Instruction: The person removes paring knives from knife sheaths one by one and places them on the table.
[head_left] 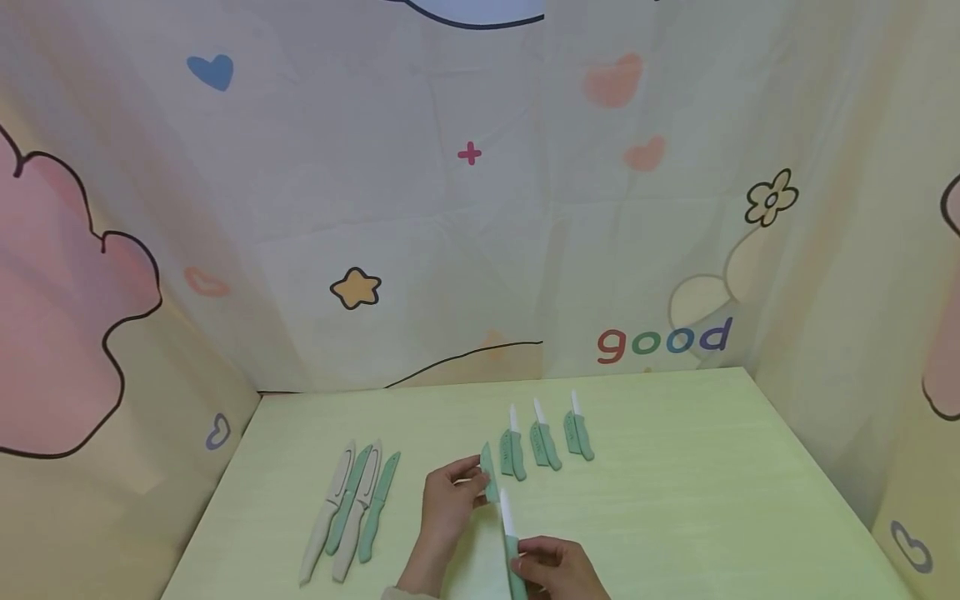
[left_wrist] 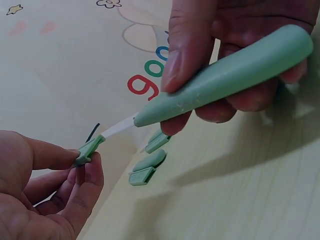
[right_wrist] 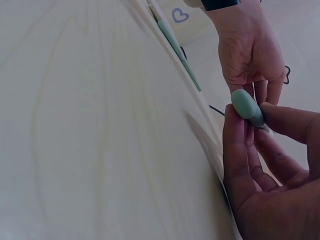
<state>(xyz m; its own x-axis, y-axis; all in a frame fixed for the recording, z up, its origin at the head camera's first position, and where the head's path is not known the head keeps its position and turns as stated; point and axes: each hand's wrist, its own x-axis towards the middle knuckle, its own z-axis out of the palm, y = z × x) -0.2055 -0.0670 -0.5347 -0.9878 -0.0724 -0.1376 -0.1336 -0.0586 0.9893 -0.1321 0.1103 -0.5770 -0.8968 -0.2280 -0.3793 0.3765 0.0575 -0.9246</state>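
In the head view my left hand [head_left: 450, 500] pinches a green knife sheath [head_left: 489, 475] between thumb and fingers, above the table. My right hand [head_left: 561, 568] grips the green handle of a paring knife [head_left: 513, 557], its white blade [head_left: 507, 515] pointing away from me toward the sheath's near end. The left wrist view shows the blade tip [left_wrist: 111, 131] right at the mouth of the sheath [left_wrist: 90, 151]; whether it has gone inside I cannot tell. From the right wrist, the handle's rounded butt [right_wrist: 244, 104] faces the camera and hides most of the blade.
On the left of the table [head_left: 675, 500] lie two beige knives [head_left: 322, 521] and two green knives [head_left: 378, 508], all sheathed, side by side. Toward the back stand out three white-bladed green knives [head_left: 517, 454], each lying against a green sheath [head_left: 570, 433]. A printed curtain [head_left: 405, 208] hangs behind.
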